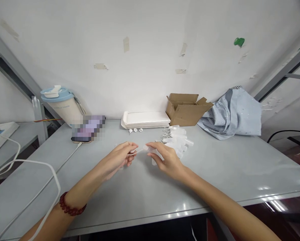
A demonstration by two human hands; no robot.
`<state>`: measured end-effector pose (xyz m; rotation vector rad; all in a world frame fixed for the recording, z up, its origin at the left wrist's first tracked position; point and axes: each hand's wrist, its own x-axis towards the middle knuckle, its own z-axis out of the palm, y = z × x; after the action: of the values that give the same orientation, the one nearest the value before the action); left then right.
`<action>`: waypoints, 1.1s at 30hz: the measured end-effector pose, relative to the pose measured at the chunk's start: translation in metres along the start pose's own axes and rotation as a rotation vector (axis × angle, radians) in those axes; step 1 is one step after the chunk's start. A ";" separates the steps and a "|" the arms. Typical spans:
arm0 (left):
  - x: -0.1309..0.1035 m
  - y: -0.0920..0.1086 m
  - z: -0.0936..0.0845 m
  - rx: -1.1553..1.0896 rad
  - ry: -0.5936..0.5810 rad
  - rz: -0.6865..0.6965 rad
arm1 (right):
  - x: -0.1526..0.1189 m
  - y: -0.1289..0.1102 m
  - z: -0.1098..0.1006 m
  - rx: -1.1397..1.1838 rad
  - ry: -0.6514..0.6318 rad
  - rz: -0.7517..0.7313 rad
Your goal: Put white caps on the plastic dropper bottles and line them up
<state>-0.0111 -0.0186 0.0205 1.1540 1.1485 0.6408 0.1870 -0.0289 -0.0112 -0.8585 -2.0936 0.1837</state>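
Observation:
My left hand (118, 157) is closed with thumb and fingers pinched on a thin white cord (139, 151). The cord runs across to a small translucent white plastic piece (146, 147), which sits between the thumb and fingers of my right hand (168, 160). My fingers hide part of both, so the piece's full shape does not show. Just behind my right hand lies a pile of similar translucent white plastic pieces (179, 138) with thin cords. Three small white caps (135, 130) rest on the table farther back.
Flat white boxes (147, 119) are stacked by the wall, beside an open cardboard box (189, 112). Light-blue cloth (234, 115) lies at right. At left are a phone (89, 128), a blue-lidded cup (64, 106) and a white cable (55, 177) crossing near my left forearm.

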 end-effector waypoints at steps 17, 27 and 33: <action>-0.008 0.013 -0.001 0.386 -0.120 0.161 | 0.004 -0.001 -0.006 -0.151 -0.145 -0.097; -0.001 0.005 -0.001 0.234 -0.075 0.231 | 0.004 -0.001 -0.004 -0.128 -0.156 -0.100; 0.000 0.002 0.002 0.201 -0.003 0.222 | 0.002 -0.001 -0.002 -0.108 -0.170 -0.076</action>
<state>-0.0087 -0.0182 0.0222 1.4671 1.1098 0.7037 0.1874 -0.0287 -0.0082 -0.8511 -2.3087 0.1069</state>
